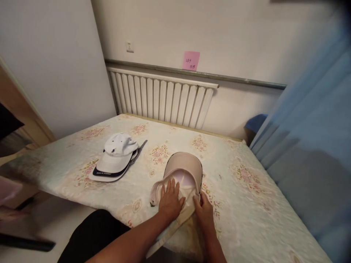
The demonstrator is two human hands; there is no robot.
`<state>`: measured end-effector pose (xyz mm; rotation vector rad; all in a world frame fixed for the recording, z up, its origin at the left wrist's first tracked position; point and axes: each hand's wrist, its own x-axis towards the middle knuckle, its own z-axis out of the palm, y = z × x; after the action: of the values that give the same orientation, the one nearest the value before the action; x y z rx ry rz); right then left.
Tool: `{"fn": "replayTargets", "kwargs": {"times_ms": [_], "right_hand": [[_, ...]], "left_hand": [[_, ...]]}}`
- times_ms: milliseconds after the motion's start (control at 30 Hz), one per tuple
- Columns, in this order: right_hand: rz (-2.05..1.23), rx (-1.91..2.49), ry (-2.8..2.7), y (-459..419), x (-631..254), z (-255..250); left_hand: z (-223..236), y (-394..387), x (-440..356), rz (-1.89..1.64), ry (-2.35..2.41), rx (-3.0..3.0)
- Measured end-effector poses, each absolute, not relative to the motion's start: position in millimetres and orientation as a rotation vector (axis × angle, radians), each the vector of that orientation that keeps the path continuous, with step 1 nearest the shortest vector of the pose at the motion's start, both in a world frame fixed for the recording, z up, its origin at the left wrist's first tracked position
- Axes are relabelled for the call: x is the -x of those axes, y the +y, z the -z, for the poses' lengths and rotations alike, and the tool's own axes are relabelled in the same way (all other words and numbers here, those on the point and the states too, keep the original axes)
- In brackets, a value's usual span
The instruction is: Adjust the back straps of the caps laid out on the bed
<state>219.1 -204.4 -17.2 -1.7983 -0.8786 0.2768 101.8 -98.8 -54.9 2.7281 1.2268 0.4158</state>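
A pale beige baseball cap (183,160) lies on the bed in front of me, its brim pointing away and its hollow inside showing. My left hand (170,200) rests flat on the cap's inner side, fingers stretched and slightly spread. On the right edge, near where brim and band meet, my right hand (204,210) grips the cap between thumb and fingers. A light strap (167,233) runs from beneath my hands toward me; its far end is hidden. To the left sits a small stack of caps, with a white cap (119,149) bearing a dark emblem on top.
A floral sheet (246,179) covers the bed. Behind it are a white radiator (161,95), a pipe and a pink note (191,60) on the wall. A blue curtain (307,146) hangs at the right. Part of a person (11,215) shows at the left edge.
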Motion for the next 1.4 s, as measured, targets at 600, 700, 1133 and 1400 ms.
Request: {"fn": "replayTargets", "kwargs": {"times_ms": [600, 700, 1133, 1400], "right_hand": [[-0.273, 1.781, -0.859, -208, -209, 46], [-0.287, 1.769, -0.870, -210, -209, 43], [-0.252, 1.821, -0.863, -222, -197, 39], [-0.160, 1.852, -0.875, -232, -177, 42]], "left_hand": [[48, -113, -69, -0.262, 1.009, -2.862], [49, -117, -62, -0.281, 1.012, -2.867], [48, -122, -59, -0.326, 1.007, -2.846], [44, -125, -58, -0.347, 1.006, -2.808]]}}
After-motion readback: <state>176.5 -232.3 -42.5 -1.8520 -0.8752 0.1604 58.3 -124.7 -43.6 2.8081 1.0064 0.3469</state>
